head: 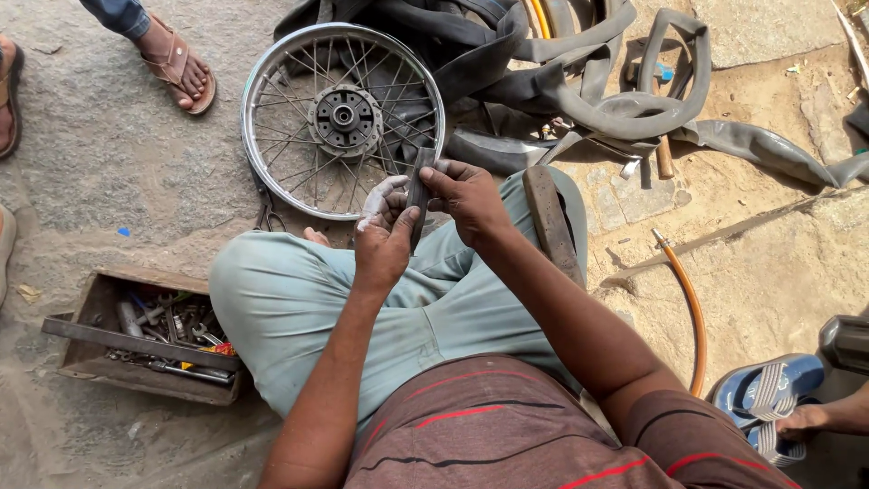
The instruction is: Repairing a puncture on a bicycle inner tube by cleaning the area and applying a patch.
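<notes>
I sit on the ground with my knees apart. Both my hands hold a small dark rubber strip upright in front of me. My left hand, dusted white on the fingers, grips its lower part. My right hand pinches its top edge. Just beyond my hands a spoked wheel rim with a metal hub lies flat on the ground. Black inner tubes lie piled behind it.
A wooden toolbox with wrenches sits at my left knee. A wooden block rests on my right leg. An orange hose runs at right. Other people's sandalled feet stand at top left; another hand and blue sandals at bottom right.
</notes>
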